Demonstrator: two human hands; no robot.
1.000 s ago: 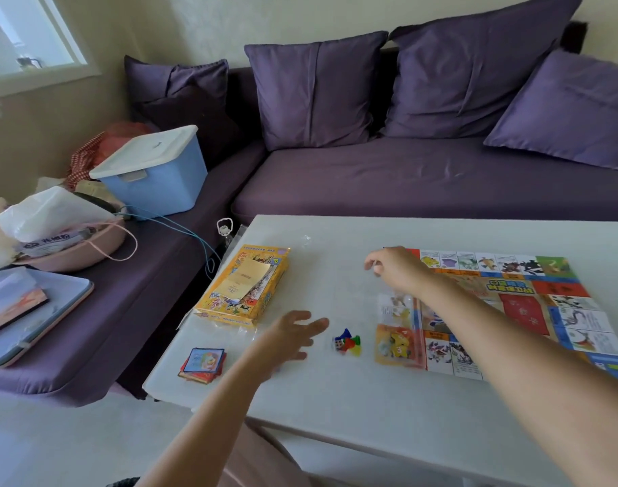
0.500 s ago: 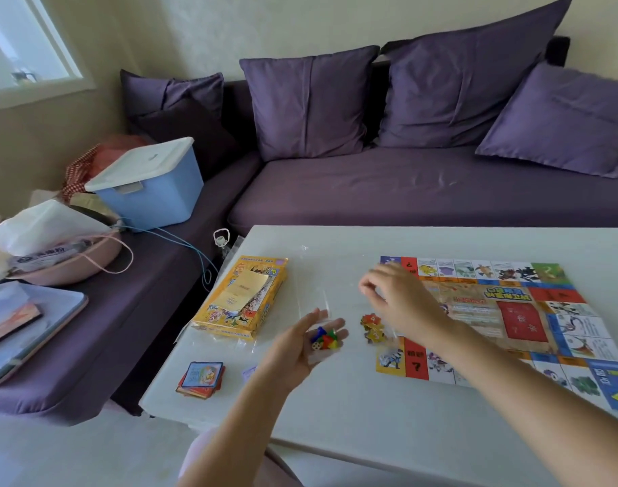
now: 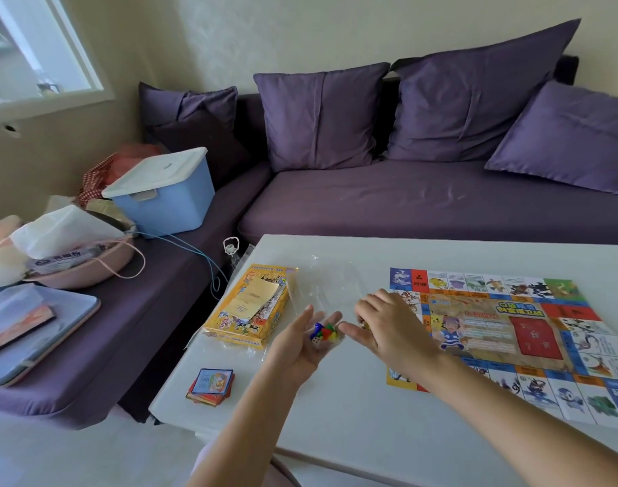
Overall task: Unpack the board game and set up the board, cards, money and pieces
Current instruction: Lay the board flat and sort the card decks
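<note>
The colourful game board (image 3: pixel 532 332) lies unfolded on the right half of the white table (image 3: pixel 335 416). My left hand (image 3: pixel 300 346) is palm up just left of the board and cups a small clear bag of coloured pawns with a die (image 3: pixel 322 334). My right hand (image 3: pixel 388 328) hovers over the board's left edge, its thumb reaching toward the bag. Its curled fingers pinch a small card packet that is mostly hidden under the hand. The yellow game box (image 3: pixel 247 311) sits at the table's left, and a small stack of cards (image 3: pixel 210 381) lies near the front left corner.
Clear plastic wrapping (image 3: pixel 321 279) lies on the table behind my hands. A purple sofa (image 3: pixel 423 205) with cushions runs along the table's far and left sides. It carries a blue lidded bin (image 3: pixel 163 195), a pink basket (image 3: pixel 79 268) and a tablet-like case (image 3: pixel 36 335).
My left hand picked the bag of pawns up off the table and turned palm up. My right hand drew back from the board's far corner to beside the left hand, bringing a small packet.
</note>
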